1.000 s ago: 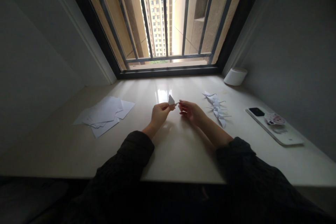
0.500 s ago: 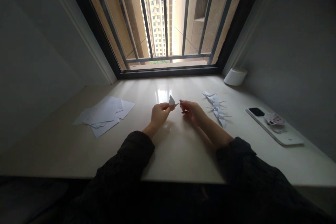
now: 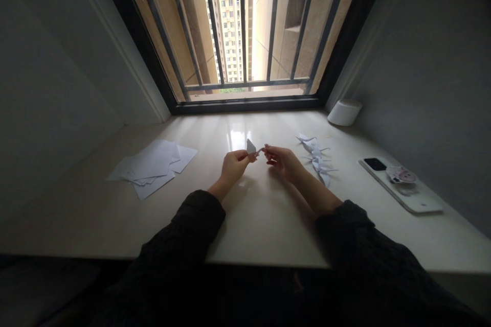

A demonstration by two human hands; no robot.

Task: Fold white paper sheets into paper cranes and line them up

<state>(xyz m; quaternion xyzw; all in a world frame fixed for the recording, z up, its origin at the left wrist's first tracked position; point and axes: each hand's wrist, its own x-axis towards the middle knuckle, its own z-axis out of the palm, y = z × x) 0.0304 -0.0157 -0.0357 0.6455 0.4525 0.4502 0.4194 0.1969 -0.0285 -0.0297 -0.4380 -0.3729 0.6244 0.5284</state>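
Note:
Between my hands, above the white sill, is a folded paper crane (image 3: 250, 146) with one pale wing pointing up. My left hand (image 3: 235, 165) pinches its body between thumb and fingers. At the crane's thin right-hand point, the fingertips of my right hand (image 3: 281, 160) are closed on the narrow paper tip. The fingers hide the lower part of the crane. Just right of my right hand, several finished paper cranes (image 3: 316, 156) lie in a row.
Loose white paper sheets (image 3: 153, 163) lie overlapping on the left of the sill (image 3: 264, 235). A phone (image 3: 402, 186) rests at the right, with a white cylindrical object (image 3: 344, 112) behind it by the wall. The barred window (image 3: 245, 104) closes off the back.
My right hand has shifted slightly right and up. The crane's thin tip now bends up toward my right fingers, and its upright wing has turned a little. My left hand stays in place.

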